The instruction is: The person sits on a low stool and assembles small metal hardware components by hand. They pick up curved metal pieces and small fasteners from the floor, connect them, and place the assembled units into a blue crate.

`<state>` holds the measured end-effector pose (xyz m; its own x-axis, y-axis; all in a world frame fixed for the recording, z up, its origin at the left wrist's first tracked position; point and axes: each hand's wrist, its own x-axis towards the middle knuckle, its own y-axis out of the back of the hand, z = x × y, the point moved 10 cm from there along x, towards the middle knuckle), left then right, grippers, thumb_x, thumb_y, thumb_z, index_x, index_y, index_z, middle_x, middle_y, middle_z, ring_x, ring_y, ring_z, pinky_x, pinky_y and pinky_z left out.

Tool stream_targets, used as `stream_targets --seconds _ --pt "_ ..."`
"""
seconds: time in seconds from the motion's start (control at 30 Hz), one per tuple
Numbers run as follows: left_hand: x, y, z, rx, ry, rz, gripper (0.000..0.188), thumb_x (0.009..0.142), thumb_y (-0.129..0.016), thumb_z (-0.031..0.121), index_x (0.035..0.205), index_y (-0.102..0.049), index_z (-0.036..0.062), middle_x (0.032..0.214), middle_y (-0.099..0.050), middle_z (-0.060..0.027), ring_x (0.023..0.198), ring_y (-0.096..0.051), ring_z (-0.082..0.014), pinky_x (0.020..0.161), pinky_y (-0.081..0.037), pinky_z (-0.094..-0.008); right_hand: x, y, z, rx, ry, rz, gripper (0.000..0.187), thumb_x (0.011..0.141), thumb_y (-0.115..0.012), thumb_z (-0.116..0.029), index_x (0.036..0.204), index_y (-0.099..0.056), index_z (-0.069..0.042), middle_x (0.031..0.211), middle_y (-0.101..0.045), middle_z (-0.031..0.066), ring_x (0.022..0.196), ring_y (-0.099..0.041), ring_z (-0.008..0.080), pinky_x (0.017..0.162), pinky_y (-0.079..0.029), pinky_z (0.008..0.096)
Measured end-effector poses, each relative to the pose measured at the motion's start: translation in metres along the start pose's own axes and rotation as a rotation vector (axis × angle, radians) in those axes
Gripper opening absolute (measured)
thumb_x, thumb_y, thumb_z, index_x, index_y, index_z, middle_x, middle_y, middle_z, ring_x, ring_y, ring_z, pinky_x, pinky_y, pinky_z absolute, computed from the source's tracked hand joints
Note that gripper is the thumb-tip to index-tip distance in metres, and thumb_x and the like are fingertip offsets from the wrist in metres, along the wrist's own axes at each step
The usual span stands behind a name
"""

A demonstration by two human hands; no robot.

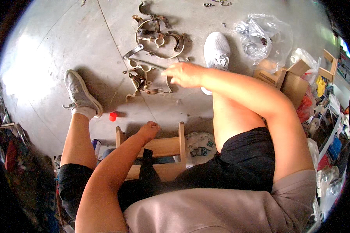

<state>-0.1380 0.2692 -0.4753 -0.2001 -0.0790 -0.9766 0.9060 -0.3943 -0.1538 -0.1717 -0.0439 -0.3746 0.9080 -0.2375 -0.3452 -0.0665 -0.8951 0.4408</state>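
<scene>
I sit on a low wooden stool [171, 145] over a concrete floor. My right hand [184, 74] reaches forward over a pile of rusty metal clamps and brackets [144, 79]; its fingers pinch the end of a thin curved metal band [168, 79]. More clamps and a large metal ring [159, 39] lie farther out. My left hand [148, 129] is closed in a fist by the stool's front rail, holding nothing that I can see.
A small red cap [112, 116] lies near my left shoe [79, 93]. My right shoe [216, 50] stands beside clear plastic bags [260, 35]. Cardboard boxes [291, 83] and clutter fill the right side. Small metal bits [217, 3] lie at the far edge.
</scene>
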Motion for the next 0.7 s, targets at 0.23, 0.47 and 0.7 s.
stream_targets --seconds 0.23,0.47,0.7 --pt "0.01 -0.006 0.006 -0.023 -0.055 -0.006 0.038 0.083 -0.054 0.027 0.109 -0.048 0.0005 0.084 -0.055 -0.0091 0.068 -0.052 -0.0168 0.058 -0.045 -0.0307 0.013 -0.02 0.066 -0.632 -0.105 -0.212 0.017 0.073 -0.056 -0.013 0.087 -0.058 -0.003 0.085 -0.057 0.0159 0.08 -0.059 0.0291 0.066 -0.049 0.0382" --pt "-0.008 -0.005 0.042 -0.173 0.002 -0.008 0.037 0.083 -0.053 0.031 0.108 -0.051 0.0034 0.094 -0.057 -0.0107 0.077 -0.056 -0.0196 0.066 -0.046 -0.0319 0.014 -0.037 0.084 -0.656 -0.259 -0.388 0.013 0.069 -0.055 -0.016 0.075 -0.058 -0.005 0.082 -0.057 0.0109 0.081 -0.058 0.0256 0.069 -0.045 0.0362" --pt "-0.019 0.022 0.087 -0.497 -0.014 0.024 0.036 0.085 -0.053 0.027 0.116 -0.045 0.008 0.099 -0.054 -0.0067 0.082 -0.054 -0.0184 0.067 -0.046 -0.0312 -0.006 0.017 0.051 -0.377 -0.049 0.021 0.013 0.068 -0.056 -0.017 0.068 -0.058 -0.004 0.077 -0.058 0.0123 0.073 -0.058 0.0293 0.061 -0.047 0.0392"
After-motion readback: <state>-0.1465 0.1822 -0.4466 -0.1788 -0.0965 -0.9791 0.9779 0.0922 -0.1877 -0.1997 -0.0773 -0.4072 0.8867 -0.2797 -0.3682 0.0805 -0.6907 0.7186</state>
